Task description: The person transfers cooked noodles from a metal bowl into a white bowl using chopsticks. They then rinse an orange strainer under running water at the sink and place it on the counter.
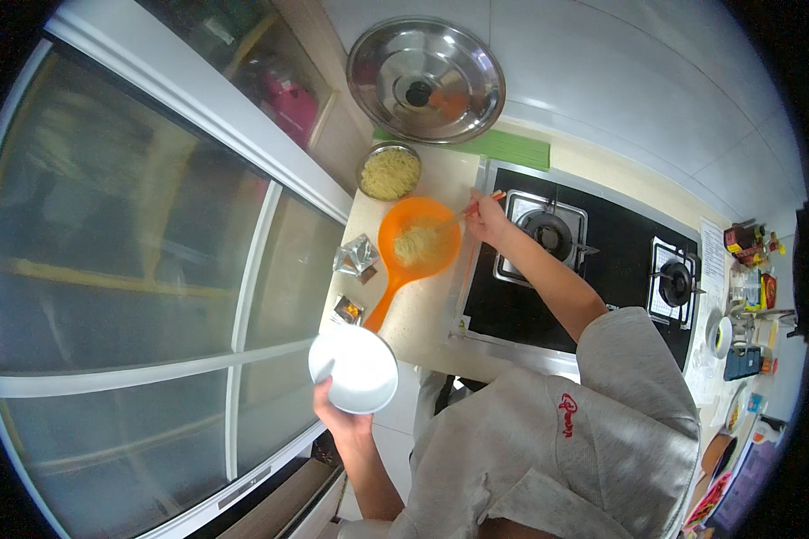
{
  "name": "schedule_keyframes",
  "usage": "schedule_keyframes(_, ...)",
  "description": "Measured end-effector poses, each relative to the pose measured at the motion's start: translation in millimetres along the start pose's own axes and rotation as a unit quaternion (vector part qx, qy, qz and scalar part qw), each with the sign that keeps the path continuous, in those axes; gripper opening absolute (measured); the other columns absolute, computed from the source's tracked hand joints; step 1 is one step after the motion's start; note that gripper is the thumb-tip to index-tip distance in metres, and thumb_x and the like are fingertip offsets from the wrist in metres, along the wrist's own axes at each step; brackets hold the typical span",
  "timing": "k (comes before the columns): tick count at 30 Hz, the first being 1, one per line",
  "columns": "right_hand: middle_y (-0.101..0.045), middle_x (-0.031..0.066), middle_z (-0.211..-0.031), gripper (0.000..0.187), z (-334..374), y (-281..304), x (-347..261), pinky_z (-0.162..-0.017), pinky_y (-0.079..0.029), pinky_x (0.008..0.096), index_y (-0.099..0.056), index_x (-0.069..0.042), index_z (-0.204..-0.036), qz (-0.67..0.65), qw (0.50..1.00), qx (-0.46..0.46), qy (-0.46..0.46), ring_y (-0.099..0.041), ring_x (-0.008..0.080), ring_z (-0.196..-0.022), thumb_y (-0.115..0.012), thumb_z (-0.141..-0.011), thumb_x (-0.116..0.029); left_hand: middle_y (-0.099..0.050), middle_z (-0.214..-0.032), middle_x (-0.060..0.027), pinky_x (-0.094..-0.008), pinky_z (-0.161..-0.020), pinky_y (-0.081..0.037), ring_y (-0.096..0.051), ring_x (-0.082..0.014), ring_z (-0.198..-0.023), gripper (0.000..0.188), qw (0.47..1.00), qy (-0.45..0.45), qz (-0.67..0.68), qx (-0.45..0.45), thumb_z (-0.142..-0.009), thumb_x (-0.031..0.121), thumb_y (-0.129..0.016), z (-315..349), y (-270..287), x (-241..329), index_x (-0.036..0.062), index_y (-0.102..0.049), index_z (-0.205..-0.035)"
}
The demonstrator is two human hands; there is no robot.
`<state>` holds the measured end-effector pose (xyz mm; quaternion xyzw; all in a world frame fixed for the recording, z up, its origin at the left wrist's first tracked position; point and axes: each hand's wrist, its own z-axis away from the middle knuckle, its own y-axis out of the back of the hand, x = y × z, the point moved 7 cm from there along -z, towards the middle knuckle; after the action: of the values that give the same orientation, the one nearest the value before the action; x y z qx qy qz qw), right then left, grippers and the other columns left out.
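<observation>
My left hand grips a white bowl by its near side, its thumb over the rim. The bowl is held up in front of the counter, near the handle end of an orange long-handled scoop. Pale noodles lie in that scoop. With fingers closed, my right hand holds what look like reddish chopsticks at the scoop's right edge. Their tips reach in toward the noodles and are hard to make out. Whether the scoop has holes does not show.
A metal bowl of yellowish noodles stands behind the scoop. Opened foil packets and a small packet lie left of it. A steel lid leans on the wall. A black gas hob is at right, glass doors at left.
</observation>
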<state>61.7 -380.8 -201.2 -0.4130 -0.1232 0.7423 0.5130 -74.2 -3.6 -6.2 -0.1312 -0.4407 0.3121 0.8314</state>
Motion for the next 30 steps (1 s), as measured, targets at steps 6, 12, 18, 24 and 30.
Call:
schedule_keyframes(6, -0.042, 0.0015, -0.058, 0.028, 48, -50, -35, -0.039, -0.027, 0.0238, -0.043, -0.011, -0.071, 0.001, 0.999, -0.027, 0.028, -0.033, 0.0116, -0.04, -0.048, -0.093, -0.028, -0.049, -0.125, -0.0181, -0.0495, -0.091, -0.047, -0.052, -0.0344, -0.112, 0.058, 0.999, -0.018, 0.015, -0.024, -0.08, 0.027, -0.055, -13, -40, 17, -0.0005, -0.04, -0.129)
schedule_keyframes(12, -0.036, 0.0008, -0.052, 0.031, 70, -87, -60, -0.038, -0.022, 0.0233, -0.041, -0.011, -0.07, -0.02, 0.996, -0.062, 0.059, -0.027, 0.011, -0.04, -0.049, -0.093, -0.03, -0.05, -0.126, -0.0171, -0.05, -0.091, -0.047, -0.052, -0.0335, -0.113, 0.053, 0.998, -0.022, 0.035, -0.046, -0.083, 0.025, -0.053, -19, -52, 21, 0.0005, -0.041, -0.129)
schedule_keyframes(18, -0.036, -0.0002, -0.052, 0.031, 69, -78, -56, -0.039, -0.022, 0.0236, -0.042, -0.012, -0.07, -0.023, 0.998, -0.016, 0.058, -0.028, 0.0112, -0.041, -0.049, -0.093, -0.03, -0.047, -0.128, -0.0173, -0.0503, -0.092, -0.046, -0.05, -0.0331, -0.116, 0.056, 0.997, -0.005, 0.036, -0.063, -0.083, 0.027, -0.054, -21, -46, 17, 0.0007, -0.04, -0.13)
schedule_keyframes(24, -0.036, -0.0003, -0.052, 0.031, 82, -87, -59, -0.039, -0.023, 0.0244, -0.041, -0.012, -0.07, -0.012, 0.997, -0.048, 0.053, -0.028, 0.0115, -0.04, -0.049, -0.093, -0.031, -0.046, -0.13, -0.0168, -0.0498, -0.093, -0.045, -0.049, -0.0326, -0.117, 0.056, 0.997, 0.017, 0.022, -0.069, -0.084, 0.028, -0.053, -28, -38, 14, 0.0016, -0.038, -0.131)
schedule_keyframes(30, -0.037, 0.0, -0.054, 0.026, 99, -115, -80, -0.038, -0.021, 0.0237, -0.041, -0.012, -0.073, -0.025, 0.994, -0.083, 0.074, -0.027, 0.011, -0.04, -0.049, -0.092, -0.029, -0.045, -0.13, -0.0165, -0.0484, -0.093, -0.045, -0.048, -0.0317, -0.118, 0.058, 0.995, 0.018, 0.017, -0.098, -0.084, 0.03, -0.054, -35, -45, 13, 0.0022, -0.037, -0.132)
